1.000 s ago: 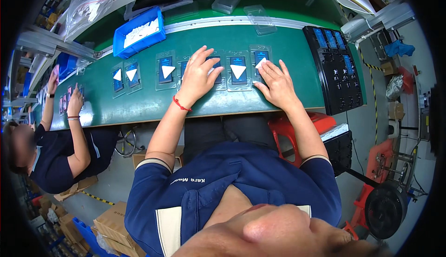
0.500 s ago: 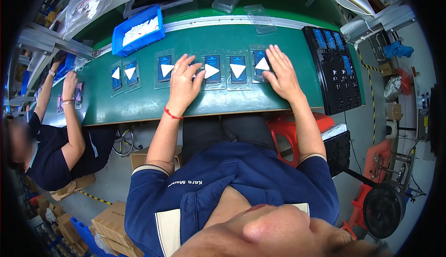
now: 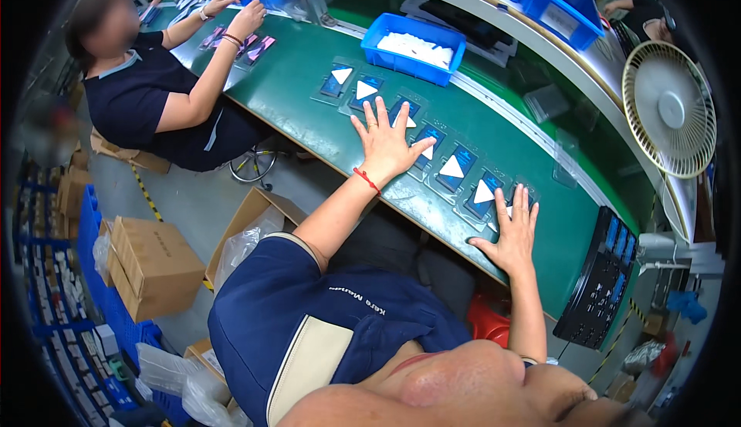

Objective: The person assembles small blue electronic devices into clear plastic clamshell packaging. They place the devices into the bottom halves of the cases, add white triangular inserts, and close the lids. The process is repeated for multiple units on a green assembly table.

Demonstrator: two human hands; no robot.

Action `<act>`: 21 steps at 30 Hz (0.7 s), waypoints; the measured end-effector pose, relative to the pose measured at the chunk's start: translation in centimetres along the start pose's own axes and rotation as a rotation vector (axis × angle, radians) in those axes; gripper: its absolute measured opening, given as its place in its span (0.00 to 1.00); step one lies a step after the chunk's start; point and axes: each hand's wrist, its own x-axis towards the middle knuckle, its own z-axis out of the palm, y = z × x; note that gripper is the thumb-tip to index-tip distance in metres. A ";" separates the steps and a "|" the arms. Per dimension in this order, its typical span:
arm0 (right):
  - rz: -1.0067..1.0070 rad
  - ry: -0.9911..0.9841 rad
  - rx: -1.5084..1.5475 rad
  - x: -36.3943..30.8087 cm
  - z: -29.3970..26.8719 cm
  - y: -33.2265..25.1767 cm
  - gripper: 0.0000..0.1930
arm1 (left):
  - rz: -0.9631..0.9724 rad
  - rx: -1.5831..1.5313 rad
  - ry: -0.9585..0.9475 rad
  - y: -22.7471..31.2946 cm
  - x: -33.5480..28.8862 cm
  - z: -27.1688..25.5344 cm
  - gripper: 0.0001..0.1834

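A row of several flat dark-blue rectangular pieces (image 3: 465,155), each with a white triangle (image 3: 451,167) on it, lies in clear plastic trays across the green bench. My left hand (image 3: 387,149) is open and spread flat at the row's near side. Its fingertips reach the third piece from the left, and its thumb overlaps the fourth. At the right end, my right hand (image 3: 512,238) is also open, its fingers over the last piece, which they partly hide. Neither hand grips anything.
A blue bin (image 3: 413,50) of white pieces stands behind the row. A black tray (image 3: 593,280) with blue pieces lies at the bench's right end. To the left, a co-worker (image 3: 166,79) handles things at the same bench. A fan (image 3: 670,110) hangs at far right.
The view has swung left, bringing more of the co-worker into it. My left fingers have spread wider and shifted leftward along the row. The gap between the second and third trays looks narrower.
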 end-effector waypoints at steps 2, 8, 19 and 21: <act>0.008 0.020 -0.018 1.3 0.8 -1.5 0.50 | -0.029 0.007 -0.001 -1.5 0.9 -0.2 0.50; 0.011 0.051 -0.008 4.0 2.0 -4.9 0.41 | -0.075 0.037 -0.023 -5.4 3.3 -0.6 0.46; -0.082 0.118 0.092 11.8 5.7 -12.7 0.37 | -0.155 0.110 -0.035 -16.3 8.8 -2.0 0.42; -0.071 0.106 0.118 13.2 6.1 -14.1 0.39 | -0.155 0.128 -0.029 -17.5 9.9 -2.6 0.41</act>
